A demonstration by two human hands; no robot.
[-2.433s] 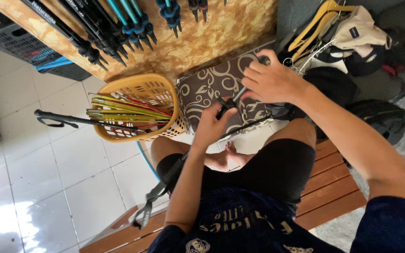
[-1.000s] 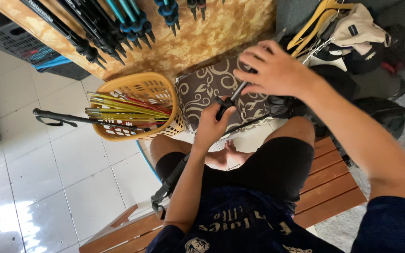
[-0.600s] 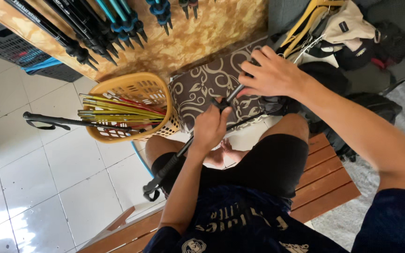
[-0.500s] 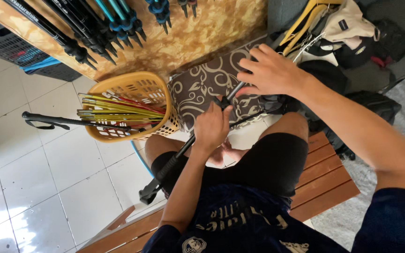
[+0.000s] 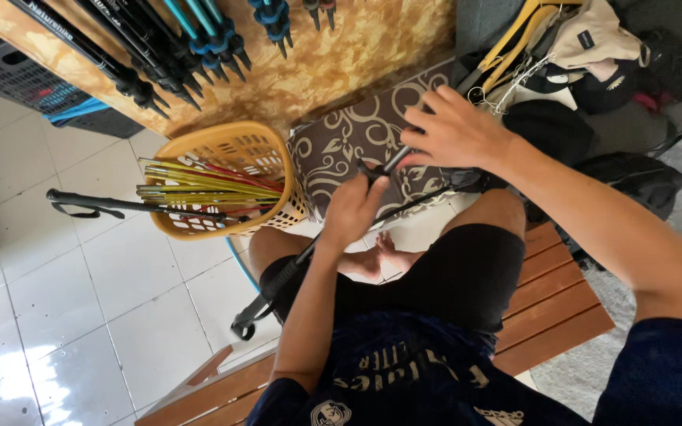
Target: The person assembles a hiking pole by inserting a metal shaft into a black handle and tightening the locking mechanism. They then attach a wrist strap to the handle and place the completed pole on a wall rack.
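Observation:
I sit on a wooden bench (image 5: 550, 304) with a black trekking pole (image 5: 278, 280) across my lap. Its grip and strap hang low by my left knee, and the thin shaft runs up to the right. My left hand (image 5: 354, 211) is closed around the shaft at a black lock piece. My right hand (image 5: 455, 134) holds the upper section a little further along, fingers spread over it. Both hands are in front of a brown cushion with a cream swirl pattern (image 5: 341, 142).
A yellow plastic basket (image 5: 234, 146) holds several yellow and red pole sections, with one black pole (image 5: 120, 205) sticking out to the left. More poles (image 5: 159, 55) lean on a wooden board at the top. Hangers and clothes (image 5: 570, 47) lie at the right. A dark crate (image 5: 21, 87) sits top left on the white tiled floor.
The pole's grip end has come up from near the bench edge toward my left knee. Both hands stay on the shaft. The view has shifted slightly.

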